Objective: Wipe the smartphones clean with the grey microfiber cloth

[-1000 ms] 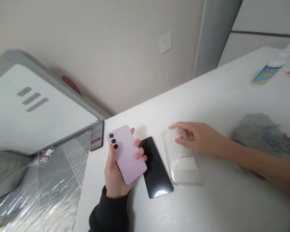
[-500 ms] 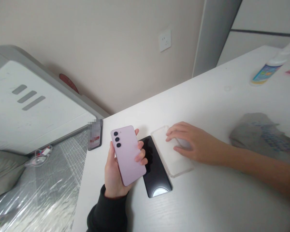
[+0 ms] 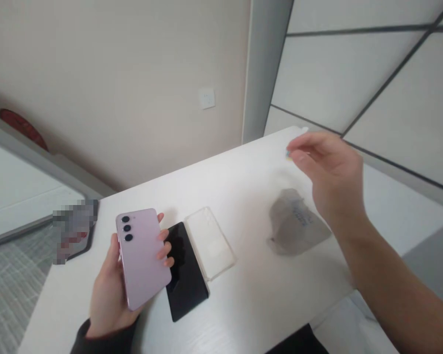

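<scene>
My left hand (image 3: 110, 290) is wrapped around a pale pink phone (image 3: 143, 265), its back with three camera lenses facing me. Under and beside those fingers a glossy black phone (image 3: 188, 285) lies flat on the white table (image 3: 251, 305). A clear phone case (image 3: 211, 243) lies along its right side. Over the table's far right, my right hand (image 3: 328, 167) is raised with fingers curled and thumb a little apart, nothing visible in its grasp. Behind its fingertips shows a small part of a spray bottle (image 3: 289, 154), mostly hidden by the hand.
A crumpled grey cloth or bag (image 3: 295, 223) lies right of the case. Another phone-like object (image 3: 77, 231), partly blurred out, sits at the table's left edge. The wall with a socket (image 3: 207, 98) rises behind, and white panels (image 3: 339, 73) stand at the right.
My right hand has left the clear case and moved up and right toward the spray bottle. The view has swung right. My left hand still holds the pink phone.
</scene>
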{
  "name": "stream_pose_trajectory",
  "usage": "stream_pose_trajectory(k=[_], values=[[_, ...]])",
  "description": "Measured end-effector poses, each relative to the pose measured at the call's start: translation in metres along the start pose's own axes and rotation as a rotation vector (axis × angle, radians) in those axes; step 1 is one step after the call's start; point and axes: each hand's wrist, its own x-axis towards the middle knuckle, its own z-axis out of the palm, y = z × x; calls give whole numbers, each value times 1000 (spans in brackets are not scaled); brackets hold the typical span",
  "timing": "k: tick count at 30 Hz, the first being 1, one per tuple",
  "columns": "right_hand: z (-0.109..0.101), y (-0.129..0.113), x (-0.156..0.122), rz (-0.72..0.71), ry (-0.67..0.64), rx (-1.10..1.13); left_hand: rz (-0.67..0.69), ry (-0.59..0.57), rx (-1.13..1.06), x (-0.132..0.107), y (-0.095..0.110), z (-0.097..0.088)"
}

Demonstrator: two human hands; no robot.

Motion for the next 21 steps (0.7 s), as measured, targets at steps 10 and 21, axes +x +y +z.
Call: stream_pose_trajectory(k=[10, 21], values=[[-45, 32, -95, 75, -656, -409, -19, -61, -14, -4, -2, 1], [-49, 21, -53, 579, -248, 69, -35, -146, -86, -2, -4, -4]])
